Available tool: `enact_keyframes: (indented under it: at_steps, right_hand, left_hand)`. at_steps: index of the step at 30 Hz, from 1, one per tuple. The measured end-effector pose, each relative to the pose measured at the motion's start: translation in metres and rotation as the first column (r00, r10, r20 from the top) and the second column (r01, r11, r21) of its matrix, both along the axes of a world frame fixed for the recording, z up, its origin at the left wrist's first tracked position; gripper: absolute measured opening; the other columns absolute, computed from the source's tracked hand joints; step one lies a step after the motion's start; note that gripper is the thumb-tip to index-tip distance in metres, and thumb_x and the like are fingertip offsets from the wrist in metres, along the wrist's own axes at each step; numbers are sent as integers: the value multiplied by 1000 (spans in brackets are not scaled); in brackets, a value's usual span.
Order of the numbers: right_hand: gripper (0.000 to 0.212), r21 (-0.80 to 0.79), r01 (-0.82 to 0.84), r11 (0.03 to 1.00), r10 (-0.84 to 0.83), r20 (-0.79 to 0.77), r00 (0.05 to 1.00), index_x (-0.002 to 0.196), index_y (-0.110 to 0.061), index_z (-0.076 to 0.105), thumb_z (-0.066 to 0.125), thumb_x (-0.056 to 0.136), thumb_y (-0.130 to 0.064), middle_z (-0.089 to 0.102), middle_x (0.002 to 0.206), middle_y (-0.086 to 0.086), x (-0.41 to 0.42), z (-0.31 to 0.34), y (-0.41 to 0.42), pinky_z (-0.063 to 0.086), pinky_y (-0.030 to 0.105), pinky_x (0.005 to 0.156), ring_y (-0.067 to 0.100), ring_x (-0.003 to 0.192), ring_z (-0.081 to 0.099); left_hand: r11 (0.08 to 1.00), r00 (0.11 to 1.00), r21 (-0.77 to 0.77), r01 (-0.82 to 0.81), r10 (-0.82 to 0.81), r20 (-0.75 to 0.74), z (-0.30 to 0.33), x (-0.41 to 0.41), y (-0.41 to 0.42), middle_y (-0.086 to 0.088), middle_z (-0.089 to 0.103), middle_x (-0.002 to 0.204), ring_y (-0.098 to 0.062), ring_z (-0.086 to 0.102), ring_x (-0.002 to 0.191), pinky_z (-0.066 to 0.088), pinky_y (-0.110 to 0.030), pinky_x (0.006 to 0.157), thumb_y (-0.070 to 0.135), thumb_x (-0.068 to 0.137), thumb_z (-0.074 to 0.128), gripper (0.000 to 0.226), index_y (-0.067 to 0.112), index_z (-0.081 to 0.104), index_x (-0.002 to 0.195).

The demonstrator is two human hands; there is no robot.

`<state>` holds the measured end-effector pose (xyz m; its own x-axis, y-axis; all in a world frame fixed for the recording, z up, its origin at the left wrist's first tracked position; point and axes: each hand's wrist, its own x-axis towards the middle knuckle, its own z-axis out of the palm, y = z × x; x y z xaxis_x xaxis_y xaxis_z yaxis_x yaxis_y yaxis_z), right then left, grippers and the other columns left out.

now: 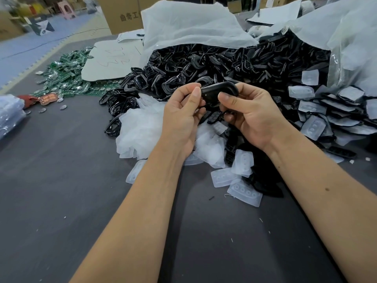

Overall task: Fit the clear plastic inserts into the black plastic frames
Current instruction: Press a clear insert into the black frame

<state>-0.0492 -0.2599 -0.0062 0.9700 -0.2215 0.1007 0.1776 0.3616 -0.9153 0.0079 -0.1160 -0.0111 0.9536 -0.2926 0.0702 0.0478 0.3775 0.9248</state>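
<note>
Fingers of left hand [184, 111] and right hand [247, 117] pinched opposite ends of curved black plastic frame [219, 91], steadied for seating insert.

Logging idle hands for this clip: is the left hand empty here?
No, the left hand pinches one end of the black frame while the right hand grips the other end.

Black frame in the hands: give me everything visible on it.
The black frame is a rounded, glossy dark plastic piece, held up above the piles with its smooth curved outer side toward the camera. The left hand pinches its left end; the right hand grips its right end, thumb on the front. Whether a clear insert sits inside cannot be seen.
</note>
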Motion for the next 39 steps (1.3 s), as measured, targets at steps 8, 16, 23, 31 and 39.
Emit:
enact_keyframes:
  at_steps: [8,16,23,31,39]
  right_hand:
    - [19,-19,18,1000,-16,113,993,66,-23,76,82,73,-7,74,85,1,2,-2,1,49,20,54,15,74,68]
    - [9,-638,549,540,-261,493,830,82,-8,79,88,81,-6,63,88,0,7,-7,7,51,20,69,9,76,61]
    - [23,-736,550,395,-205,513,834,79,-4,78,68,77,17,61,83,7,4,-7,10,35,11,61,14,74,56]
    - [32,-578,462,672,-398,244,884,101,-15,72,52,86,5,62,86,1,5,-4,5,50,34,60,16,70,55]
    - [16,-609,400,686,-367,185,912,83,-23,77,71,97,-26,67,62,-17,11,-9,4,45,14,52,-1,54,59]
  left_hand:
    - [999,1000,-39,5,-4,17,1,-2,0,4,63,87,-8,56,78,51,-22,71,9,105,58,13,19,66,100]
    - [997,999,74,-20,22,-30,2,-2,-6,1,62,67,-10,55,55,48,-20,50,32,104,64,30,12,64,82]
    - [991,994,90,-95,91,54,-4,-4,-4,4,64,62,-7,62,56,53,-23,52,1,96,70,12,7,62,90]
    - [966,956,185,-182,130,265,-9,-3,-8,5,63,72,-15,52,58,47,-26,50,0,94,72,15,14,66,90]
    - [956,936,250,-153,59,348,-11,-2,-10,4,65,84,-25,44,65,44,-36,58,0,93,73,13,13,72,96]
